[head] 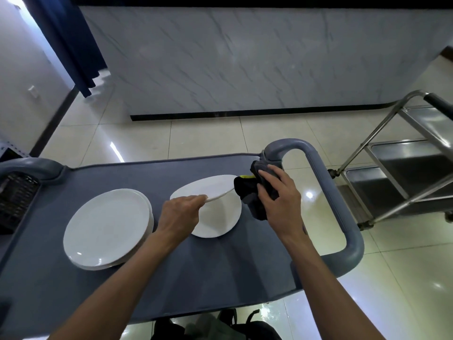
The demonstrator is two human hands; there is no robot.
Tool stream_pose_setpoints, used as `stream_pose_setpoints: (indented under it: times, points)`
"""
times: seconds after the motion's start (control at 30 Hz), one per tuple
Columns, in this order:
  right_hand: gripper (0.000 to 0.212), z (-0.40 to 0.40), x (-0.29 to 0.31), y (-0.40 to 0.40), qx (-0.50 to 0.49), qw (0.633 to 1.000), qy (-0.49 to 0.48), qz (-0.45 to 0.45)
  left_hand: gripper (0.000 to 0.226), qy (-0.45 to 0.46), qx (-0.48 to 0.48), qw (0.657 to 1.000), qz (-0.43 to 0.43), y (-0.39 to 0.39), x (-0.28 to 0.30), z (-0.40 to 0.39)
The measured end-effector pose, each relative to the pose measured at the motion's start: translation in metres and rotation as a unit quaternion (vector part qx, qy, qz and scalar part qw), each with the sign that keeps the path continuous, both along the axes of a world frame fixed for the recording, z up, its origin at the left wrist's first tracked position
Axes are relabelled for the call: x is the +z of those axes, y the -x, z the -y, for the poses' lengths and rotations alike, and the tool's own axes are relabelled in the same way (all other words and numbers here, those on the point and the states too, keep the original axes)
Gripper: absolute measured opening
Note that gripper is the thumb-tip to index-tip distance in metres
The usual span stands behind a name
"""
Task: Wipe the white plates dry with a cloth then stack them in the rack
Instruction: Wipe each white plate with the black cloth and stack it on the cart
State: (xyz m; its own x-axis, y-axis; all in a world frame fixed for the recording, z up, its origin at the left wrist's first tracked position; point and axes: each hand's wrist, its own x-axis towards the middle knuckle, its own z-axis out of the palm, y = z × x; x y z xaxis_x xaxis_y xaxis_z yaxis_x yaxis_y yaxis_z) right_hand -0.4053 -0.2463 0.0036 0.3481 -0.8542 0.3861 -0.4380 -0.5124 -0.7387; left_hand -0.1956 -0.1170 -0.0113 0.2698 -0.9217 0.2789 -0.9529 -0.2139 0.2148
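We record the left hand point(180, 212) pinching the near rim of a white plate point(206, 190) and holding it tilted above a second plate point(220, 224) that lies flat on the grey cart point(196, 278), while the right hand point(279, 195) grips a dark cloth point(250, 192) bunched against the lifted plate's right edge. We count those two plates plus a stack of plates point(107, 227) at left, its number uncertain. A black crate point(14, 197) sits at the cart's left end, contents indiscernible.
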Motion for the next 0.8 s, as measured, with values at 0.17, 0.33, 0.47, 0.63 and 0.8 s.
stream_pose_setpoints:
  times: [0.17,0.33,0.47,0.63,0.8]
  points:
    - [0.035,-0.002,-0.011,0.003,-0.004,1.000,0.008,-0.003,0.038,0.001,-0.015,1.000,0.015,0.002,-0.021,0.000]
    - [0.035,-0.004,-0.014,0.002,-0.001,1.000,-0.009,-0.009,0.039,-0.003,-0.064,0.998,0.016,0.005,-0.046,-0.004]
    - [0.035,-0.005,-0.014,-0.001,0.011,1.000,-0.021,-0.010,0.037,-0.034,-0.090,0.995,0.011,0.007,-0.064,-0.014]
    - [0.034,-0.009,-0.018,-0.006,0.033,0.998,-0.043,-0.014,0.030,-0.061,-0.099,0.993,0.017,0.008,-0.075,-0.022]
    - [0.034,-0.015,-0.026,-0.010,0.042,0.998,-0.037,-0.039,0.030,-0.082,-0.114,0.990,0.021,0.006,-0.076,-0.029]
